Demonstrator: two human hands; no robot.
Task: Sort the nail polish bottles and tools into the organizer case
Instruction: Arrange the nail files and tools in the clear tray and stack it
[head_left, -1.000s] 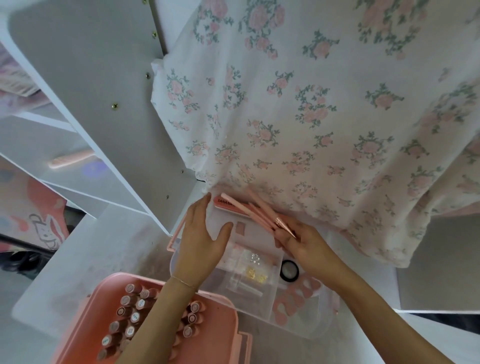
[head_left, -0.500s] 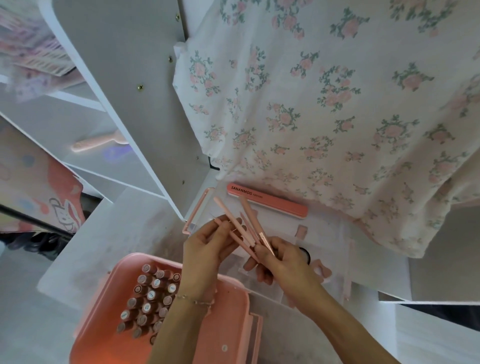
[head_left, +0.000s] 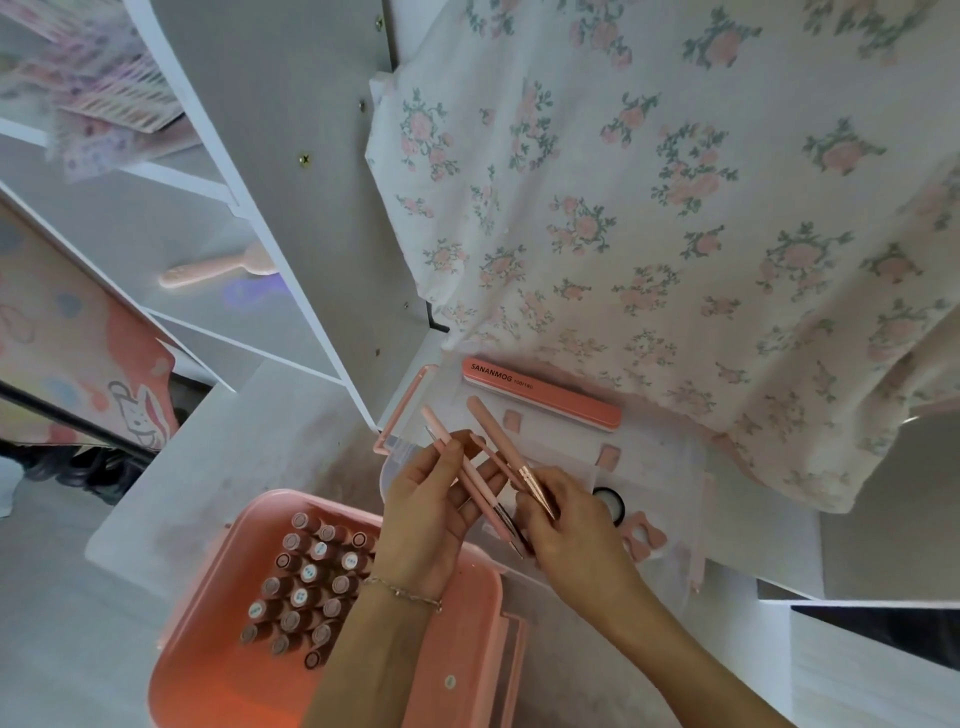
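Slim pink tools (head_left: 485, 470) fanned between both hands, left hand (head_left: 434, 512) pinching one, right hand (head_left: 563, 525) gripping the bundle

Lower left of the frame: pink organizer case (head_left: 218, 654) lying open, nail polish bottles (head_left: 306, 587) packed upright in rows, caps up. Just above centre-bottom: slim pink tools (head_left: 478, 480) fanned between two hands; behind them, upper right, a coral nail file (head_left: 543, 392) lying flat on a clear lidded tray (head_left: 670, 467)
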